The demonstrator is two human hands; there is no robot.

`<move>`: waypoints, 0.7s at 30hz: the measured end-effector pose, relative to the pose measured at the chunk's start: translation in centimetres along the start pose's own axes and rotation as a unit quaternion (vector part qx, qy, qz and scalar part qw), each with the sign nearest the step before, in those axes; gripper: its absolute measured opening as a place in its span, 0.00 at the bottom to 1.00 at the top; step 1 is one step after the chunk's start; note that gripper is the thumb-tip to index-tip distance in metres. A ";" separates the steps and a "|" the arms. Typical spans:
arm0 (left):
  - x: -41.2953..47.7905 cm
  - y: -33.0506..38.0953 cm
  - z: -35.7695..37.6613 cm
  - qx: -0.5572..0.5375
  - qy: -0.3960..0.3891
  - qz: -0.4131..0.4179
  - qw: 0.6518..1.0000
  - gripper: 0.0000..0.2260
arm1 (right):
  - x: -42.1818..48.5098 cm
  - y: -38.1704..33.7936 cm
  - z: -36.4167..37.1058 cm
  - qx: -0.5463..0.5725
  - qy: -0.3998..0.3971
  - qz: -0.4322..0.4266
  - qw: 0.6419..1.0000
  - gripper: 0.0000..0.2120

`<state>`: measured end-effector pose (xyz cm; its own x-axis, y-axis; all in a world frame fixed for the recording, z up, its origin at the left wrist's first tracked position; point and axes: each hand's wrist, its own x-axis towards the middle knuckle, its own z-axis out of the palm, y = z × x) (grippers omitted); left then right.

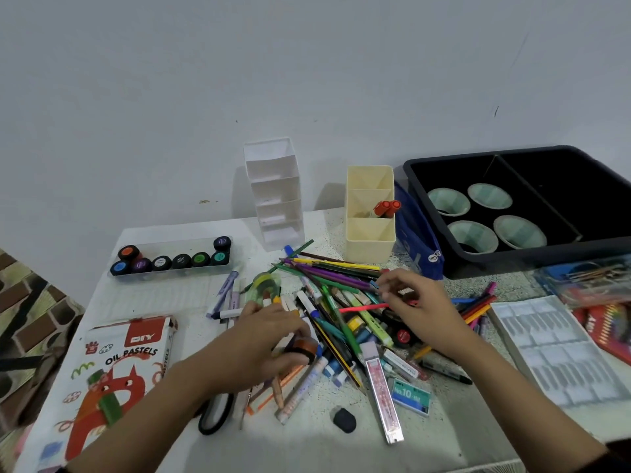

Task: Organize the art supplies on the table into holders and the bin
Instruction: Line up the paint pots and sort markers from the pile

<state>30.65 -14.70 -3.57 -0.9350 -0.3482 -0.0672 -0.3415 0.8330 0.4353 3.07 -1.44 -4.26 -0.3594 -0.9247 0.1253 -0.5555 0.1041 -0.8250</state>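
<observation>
Early stage, most of the job is left. The cream holder (pixel 370 237) stands far centre on the worktop (pixel 307 445). Only its middle compartment is used, with two orange markers (pixel 386 208) leaning in it; its other two compartments look empty. The white holder (pixel 273 192), to its left, shows nothing inside. The black bin (pixel 505 264), far right, has four green paper cups (pixel 476 235) in its left section. Its right section is dark, and no supplies can be seen there. A blue pouch (pixel 420 247) sits between the cream holder and the bin.

Not yet sorted:
- A big pile of pens (pixel 341 322) lies mid worktop.
- Coloured pencils (pixel 334 271) are fanned on the pile's far side, just near of the cream holder.
- Near the pile are a lead refill tube (pixel 382 387), a staples box (pixel 409 396), a black eraser (pixel 344 419) and scissors (pixel 216 414), which are partly under the left forearm.
- A paint pot tray (pixel 170 259) is far left, an oil pastels box (pixel 123 370) near left, and a white tray (pixel 553 346) to the right.

The left hand (pixel 269 336) is on the left side of the pile, fingers (pixel 286 315) curled round a brown tape roll (pixel 304 349). Whether it holds sticks too cannot be told. The right hand (pixel 420 302) is at the far right of the pile, thumb and forefinger pinched together on the right-hand ends of the coloured pencils.

Judgement: this looks like a gathering step, with pencils likely headed for a holder. Only a small fraction is done.
</observation>
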 end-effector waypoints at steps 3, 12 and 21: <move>0.7 0.5 -1.0 -0.069 0.007 -0.015 0.997 0.10 | -0.5 0.4 0.1 -0.085 -0.076 -0.044 0.993 0.09; 3.7 3.4 0.1 -0.157 0.083 -0.037 0.983 0.11 | 1.1 -0.6 1.6 -0.338 -0.193 -0.128 0.912 0.26; 4.1 2.4 0.3 -0.134 0.117 -0.070 0.982 0.13 | 2.4 -1.7 1.8 -0.297 -0.220 -0.110 0.923 0.19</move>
<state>26.00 -13.99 -3.09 -0.8219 -0.5673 0.0513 -0.3992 0.6378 0.6587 4.47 -4.44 -3.58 0.0779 -0.9929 -0.0901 -0.9384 -0.0425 -0.3428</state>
